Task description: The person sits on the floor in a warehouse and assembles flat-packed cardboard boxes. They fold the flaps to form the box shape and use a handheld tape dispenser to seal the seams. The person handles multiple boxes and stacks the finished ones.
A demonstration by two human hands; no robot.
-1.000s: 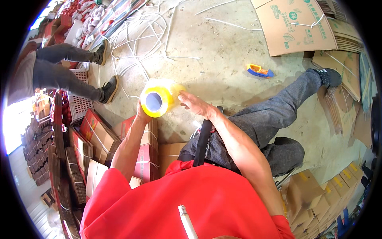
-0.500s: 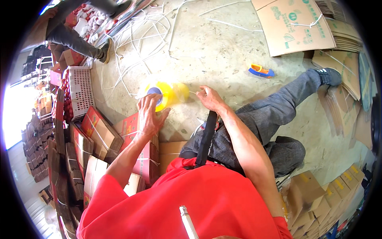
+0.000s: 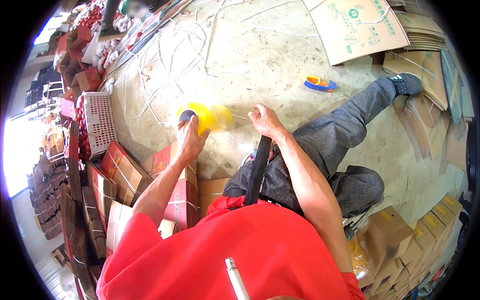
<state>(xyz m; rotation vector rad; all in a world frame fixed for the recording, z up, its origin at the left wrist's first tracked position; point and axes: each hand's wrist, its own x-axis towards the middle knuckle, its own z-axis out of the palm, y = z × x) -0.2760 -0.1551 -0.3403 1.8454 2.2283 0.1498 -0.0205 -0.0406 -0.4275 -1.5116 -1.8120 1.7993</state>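
Note:
A roll of bright yellow tape (image 3: 201, 113) with a dark core is over the concrete floor, in front of me and a little left. My left hand (image 3: 190, 142) grips its near left side, with fingers at the core and thumb along the outside. To the right of the roll, my right hand (image 3: 266, 121) is closed in a loose pinch. A thin pale line runs between the roll and its fingertips; whatever the fingers hold is too small to make out. A blue and orange tape dispenser (image 3: 320, 84) lies on the floor farther off, to the right.
Bundled flat cartons (image 3: 125, 170) and a white plastic crate (image 3: 101, 120) stand at the left. Loose white straps (image 3: 170, 60) tangle on the far floor. Cardboard sheets (image 3: 357, 30) lie far right, brown cartons (image 3: 390, 232) near right. Another person's leg (image 3: 109, 20) shows far left.
My left hand has closed in on the roll, its fingers now at the core. The right hand keeps its pinch. The whole view has shifted slightly, and the other person has moved farther off.

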